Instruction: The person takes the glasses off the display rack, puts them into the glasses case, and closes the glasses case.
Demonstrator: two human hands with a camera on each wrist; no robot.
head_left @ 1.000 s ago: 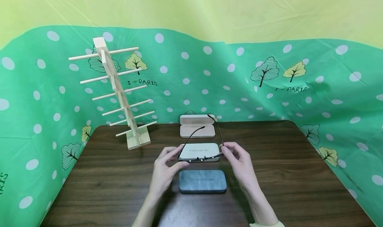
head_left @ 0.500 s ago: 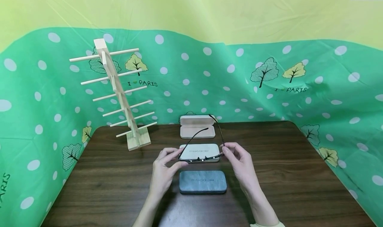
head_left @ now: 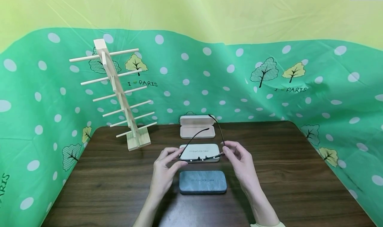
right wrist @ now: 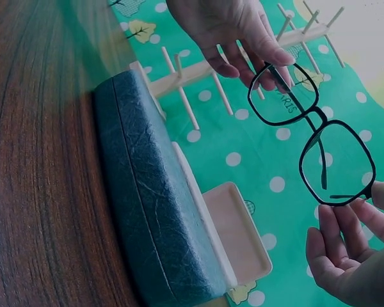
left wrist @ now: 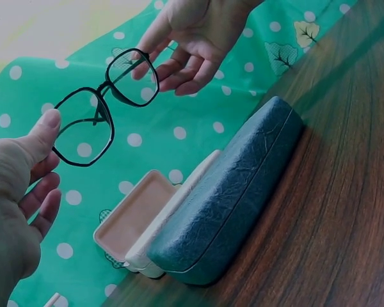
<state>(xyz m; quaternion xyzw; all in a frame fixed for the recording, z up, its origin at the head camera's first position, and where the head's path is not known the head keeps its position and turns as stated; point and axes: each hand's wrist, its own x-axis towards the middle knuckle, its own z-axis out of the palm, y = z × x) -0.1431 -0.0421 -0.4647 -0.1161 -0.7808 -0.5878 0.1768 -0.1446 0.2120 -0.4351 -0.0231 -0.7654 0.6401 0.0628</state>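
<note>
A pair of black-framed eyeglasses [right wrist: 324, 116], temples unfolded and pointing away, is held in the air between both hands. My left hand [head_left: 164, 170] pinches the left end of the frame between thumb and fingers. At the right end, near the hinge, my right hand [head_left: 241, 163] pinches it the same way. Below and nearer lies a closed blue-grey glasses case [head_left: 202, 182]. Behind it, partly covered by the eyeglasses in the head view, is a closed white case [head_left: 199, 150]. Farther back stands an opened case [head_left: 197, 131] with a pale pink lining.
A wooden rack [head_left: 122, 99] with several pairs of pegs stands at the back left of the dark wood table [head_left: 299, 173]. A green and yellow printed cloth [head_left: 206, 64] hangs behind and around the table.
Over the last second the eyeglasses and both hands have hardly moved. The head view has shifted very slightly. The cases and the rack are unchanged.
</note>
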